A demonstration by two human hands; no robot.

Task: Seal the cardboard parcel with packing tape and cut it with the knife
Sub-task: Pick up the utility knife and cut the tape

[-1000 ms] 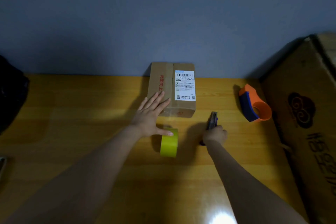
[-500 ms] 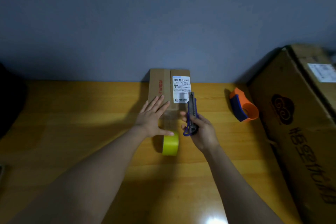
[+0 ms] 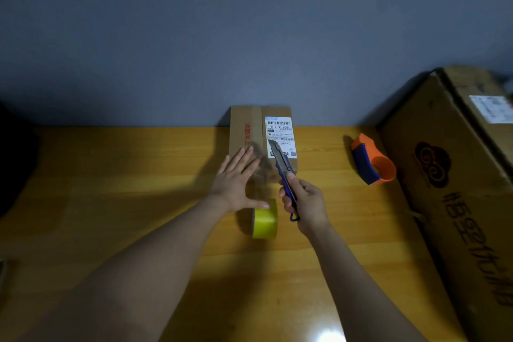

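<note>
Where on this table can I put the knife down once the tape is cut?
Bare wood lies between the parcel and the orange dispenser, and left of the left hand. Around the tape roll it is crowded.

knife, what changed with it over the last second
The right hand lifted the knife off the table and brought it left to the parcel, blade now out over the stretched tape. The left hand stayed flat on the parcel, thumb on the tape roll.
</note>
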